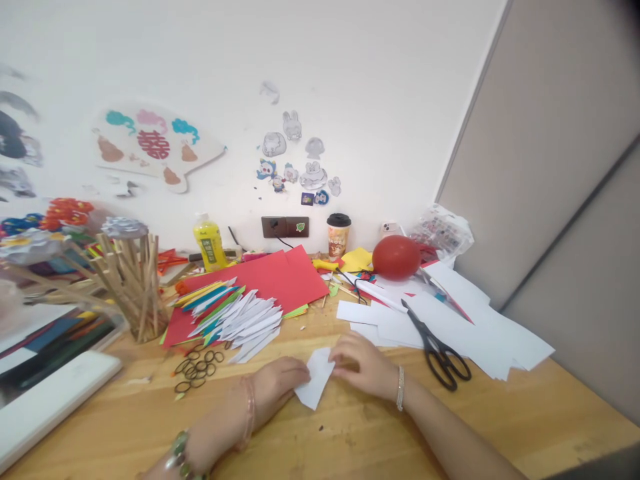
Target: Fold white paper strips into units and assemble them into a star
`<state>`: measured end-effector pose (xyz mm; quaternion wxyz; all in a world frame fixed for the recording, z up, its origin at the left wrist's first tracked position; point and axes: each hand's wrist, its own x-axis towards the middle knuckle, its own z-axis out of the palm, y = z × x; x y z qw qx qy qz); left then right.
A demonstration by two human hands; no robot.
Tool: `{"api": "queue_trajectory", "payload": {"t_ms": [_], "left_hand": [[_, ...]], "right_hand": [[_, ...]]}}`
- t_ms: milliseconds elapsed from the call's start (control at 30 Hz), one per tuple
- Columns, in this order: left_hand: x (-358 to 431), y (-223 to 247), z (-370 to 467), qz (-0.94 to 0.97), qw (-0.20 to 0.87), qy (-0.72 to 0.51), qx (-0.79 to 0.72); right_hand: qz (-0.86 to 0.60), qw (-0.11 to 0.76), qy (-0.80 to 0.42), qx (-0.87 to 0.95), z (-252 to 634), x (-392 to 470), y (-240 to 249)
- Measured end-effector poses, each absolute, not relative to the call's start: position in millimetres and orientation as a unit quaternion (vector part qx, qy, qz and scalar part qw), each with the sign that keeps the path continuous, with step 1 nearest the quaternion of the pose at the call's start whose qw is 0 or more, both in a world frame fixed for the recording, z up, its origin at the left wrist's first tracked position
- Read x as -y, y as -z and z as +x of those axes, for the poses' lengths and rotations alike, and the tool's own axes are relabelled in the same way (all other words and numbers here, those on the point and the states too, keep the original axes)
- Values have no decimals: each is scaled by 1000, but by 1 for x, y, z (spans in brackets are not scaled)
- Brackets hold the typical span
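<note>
A small white piece of paper [316, 379] with angled corners lies between my two hands, near the middle of the wooden table. My left hand [277, 387] has its fingers closed on the paper's left edge. At the paper's upper right edge, my right hand [361, 365] pinches it between thumb and fingers. Behind my left hand is a pile of folded white paper strips [253, 320], with green, blue and yellow ones beside it, on red paper [280, 280]. Black scissors [437, 350] rest on white sheets [465, 327] to the right.
Black rubber bands [196, 370] lie left of my left hand. Wooden sticks [143, 293] stand at the left, behind a long white box [55, 407]. Along the wall are a yellow bottle [209, 243], a lidded cup [339, 239] and a red balloon [397, 258].
</note>
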<state>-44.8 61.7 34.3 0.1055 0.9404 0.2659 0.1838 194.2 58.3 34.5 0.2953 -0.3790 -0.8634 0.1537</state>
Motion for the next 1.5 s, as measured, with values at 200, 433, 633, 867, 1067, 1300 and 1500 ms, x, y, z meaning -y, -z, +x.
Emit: {"api": "queue_trajectory", "payload": {"t_ms": [200,433,633,867,1067,1300,1500], "left_hand": [[-59,-43,-38,952,76,-162,-248],[-60,-45,-39,949,140,-175,-222],[-66,-35,-37,941,171,-208,-207],[-73,-26,-36,924,227,-215,-221],[-72,-37,-39,912,283,-216,-203],[-69,-28,-30,922,186,-217,-260],[-66,-26,-22,923,115,-237,-279]], "right_hand": [[-303,226,-139,915,185,-54,-31],[-292,243,-113,918,182,-58,-23],[-278,232,-150,920,186,-59,-27],[-318,240,-205,894,183,-60,-29],[-337,238,-203,888,183,-62,-26],[-376,249,-174,876,179,-59,-22],[-437,240,-176,849,170,-57,-25]]}}
